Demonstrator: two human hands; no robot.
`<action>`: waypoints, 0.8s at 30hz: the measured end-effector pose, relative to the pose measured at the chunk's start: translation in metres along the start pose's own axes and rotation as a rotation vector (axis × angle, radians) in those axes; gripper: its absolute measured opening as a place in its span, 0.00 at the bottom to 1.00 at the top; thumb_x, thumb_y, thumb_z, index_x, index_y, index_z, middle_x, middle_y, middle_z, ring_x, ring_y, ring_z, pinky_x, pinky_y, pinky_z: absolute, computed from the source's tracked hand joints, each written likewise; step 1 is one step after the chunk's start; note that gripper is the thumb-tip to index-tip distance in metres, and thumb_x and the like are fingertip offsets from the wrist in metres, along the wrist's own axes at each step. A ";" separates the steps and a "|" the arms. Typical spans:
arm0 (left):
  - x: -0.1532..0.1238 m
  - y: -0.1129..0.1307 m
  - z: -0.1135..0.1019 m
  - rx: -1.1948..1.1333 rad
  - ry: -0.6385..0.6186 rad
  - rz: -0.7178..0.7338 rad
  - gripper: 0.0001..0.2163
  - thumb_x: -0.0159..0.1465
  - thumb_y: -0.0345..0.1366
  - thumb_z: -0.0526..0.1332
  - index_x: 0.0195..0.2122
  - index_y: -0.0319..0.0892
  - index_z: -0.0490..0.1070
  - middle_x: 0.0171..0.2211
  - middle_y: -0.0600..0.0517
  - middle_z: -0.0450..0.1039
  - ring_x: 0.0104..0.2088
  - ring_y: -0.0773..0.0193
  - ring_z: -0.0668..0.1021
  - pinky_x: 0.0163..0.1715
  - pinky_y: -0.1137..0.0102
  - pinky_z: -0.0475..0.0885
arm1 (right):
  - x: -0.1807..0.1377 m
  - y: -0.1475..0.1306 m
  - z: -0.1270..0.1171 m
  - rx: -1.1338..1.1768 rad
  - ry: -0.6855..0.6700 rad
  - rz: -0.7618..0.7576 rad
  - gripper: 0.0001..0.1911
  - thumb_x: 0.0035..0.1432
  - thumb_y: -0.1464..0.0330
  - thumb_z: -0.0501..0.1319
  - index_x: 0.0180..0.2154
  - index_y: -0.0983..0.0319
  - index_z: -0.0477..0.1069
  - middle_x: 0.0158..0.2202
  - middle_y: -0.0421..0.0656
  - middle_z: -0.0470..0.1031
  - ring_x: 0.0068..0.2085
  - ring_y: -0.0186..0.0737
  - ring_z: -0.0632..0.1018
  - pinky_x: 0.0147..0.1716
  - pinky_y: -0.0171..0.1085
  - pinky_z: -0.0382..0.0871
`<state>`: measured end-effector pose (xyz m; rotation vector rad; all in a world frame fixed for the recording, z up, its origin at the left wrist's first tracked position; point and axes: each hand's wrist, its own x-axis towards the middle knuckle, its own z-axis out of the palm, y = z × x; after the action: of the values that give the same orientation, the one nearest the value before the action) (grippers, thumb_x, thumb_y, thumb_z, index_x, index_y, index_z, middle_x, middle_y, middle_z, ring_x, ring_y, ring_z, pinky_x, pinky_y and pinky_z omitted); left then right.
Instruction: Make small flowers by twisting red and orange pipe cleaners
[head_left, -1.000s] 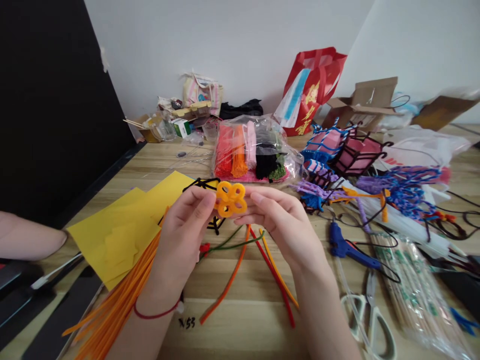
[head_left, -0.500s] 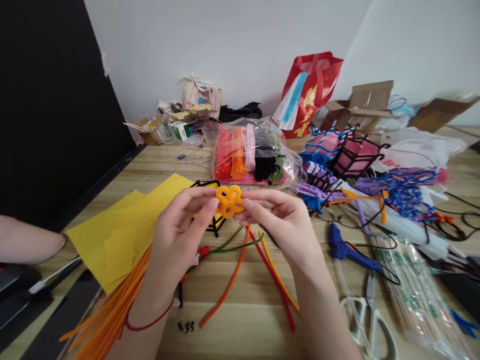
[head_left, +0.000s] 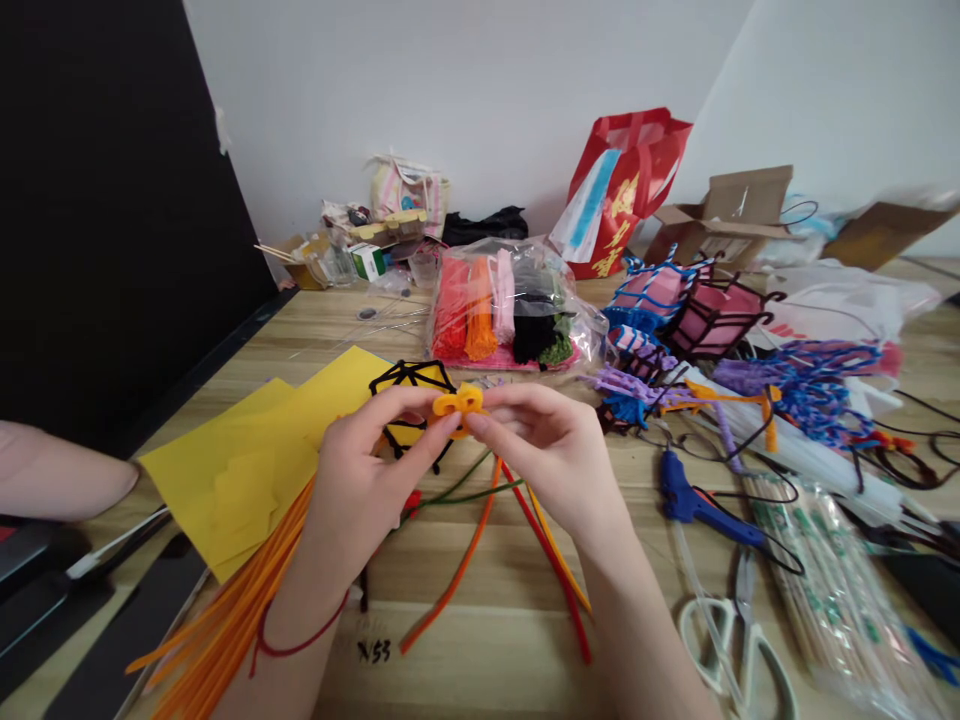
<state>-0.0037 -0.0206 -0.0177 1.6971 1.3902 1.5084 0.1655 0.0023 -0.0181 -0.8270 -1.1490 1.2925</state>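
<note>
Between my two hands is a small yellow-orange pipe-cleaner flower (head_left: 459, 400) made of looped petals. My left hand (head_left: 382, 450) pinches its left side with thumb and forefinger. From the right, my right hand (head_left: 551, 450) grips it the same way, and the thumbs cover its lower petals. Behind my left fingers stands a black pipe-cleaner frame with yellow panels (head_left: 409, 378), partly hidden. Below the hands, an orange pipe cleaner (head_left: 465, 580), a red pipe cleaner (head_left: 551, 560) and green stems (head_left: 457, 490) lie on the wooden table (head_left: 495, 660).
Yellow sheets (head_left: 247, 460) and a bundle of orange pipe cleaners (head_left: 240, 610) lie left. A blue glue gun (head_left: 701, 505), scissors (head_left: 739, 630) and packed sticks (head_left: 832, 580) are right. Behind are a bag of pipe cleaners (head_left: 517, 310) and pink lanterns (head_left: 712, 315). Another person's arm (head_left: 60, 470) rests far left.
The flower has tipped from facing me to being seen more edge-on. My thumbs have moved closer together over its lower part, and the view has shifted slightly.
</note>
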 end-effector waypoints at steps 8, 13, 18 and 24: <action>0.005 0.007 -0.002 0.168 0.039 0.296 0.02 0.66 0.37 0.72 0.39 0.52 0.83 0.36 0.54 0.84 0.38 0.58 0.82 0.43 0.65 0.77 | -0.003 -0.005 -0.002 -0.139 -0.063 -0.212 0.03 0.56 0.69 0.74 0.34 0.55 0.86 0.37 0.45 0.87 0.39 0.45 0.85 0.42 0.43 0.84; 0.000 0.002 -0.012 0.325 0.090 0.692 0.20 0.65 0.26 0.70 0.53 0.59 0.81 0.46 0.55 0.86 0.46 0.55 0.85 0.50 0.60 0.79 | -0.008 -0.012 -0.004 -0.121 -0.125 -0.313 0.11 0.60 0.75 0.70 0.38 0.53 0.87 0.43 0.44 0.87 0.48 0.44 0.85 0.51 0.43 0.81; -0.019 -0.015 -0.024 0.397 0.099 0.712 0.31 0.60 0.25 0.75 0.61 0.62 0.76 0.54 0.56 0.83 0.51 0.52 0.85 0.58 0.56 0.78 | -0.012 -0.016 -0.003 -0.060 -0.143 -0.331 0.12 0.61 0.77 0.70 0.39 0.53 0.86 0.43 0.44 0.85 0.48 0.42 0.84 0.51 0.41 0.81; -0.015 -0.002 -0.021 0.291 0.154 0.599 0.16 0.57 0.29 0.79 0.43 0.56 0.84 0.46 0.56 0.86 0.46 0.58 0.87 0.55 0.62 0.82 | -0.011 -0.017 -0.005 -0.142 -0.156 -0.391 0.11 0.62 0.77 0.69 0.39 0.54 0.86 0.42 0.43 0.87 0.47 0.43 0.85 0.53 0.43 0.80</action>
<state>-0.0219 -0.0393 -0.0198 2.3754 1.2860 1.8443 0.1758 -0.0103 -0.0048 -0.5711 -1.4581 0.9707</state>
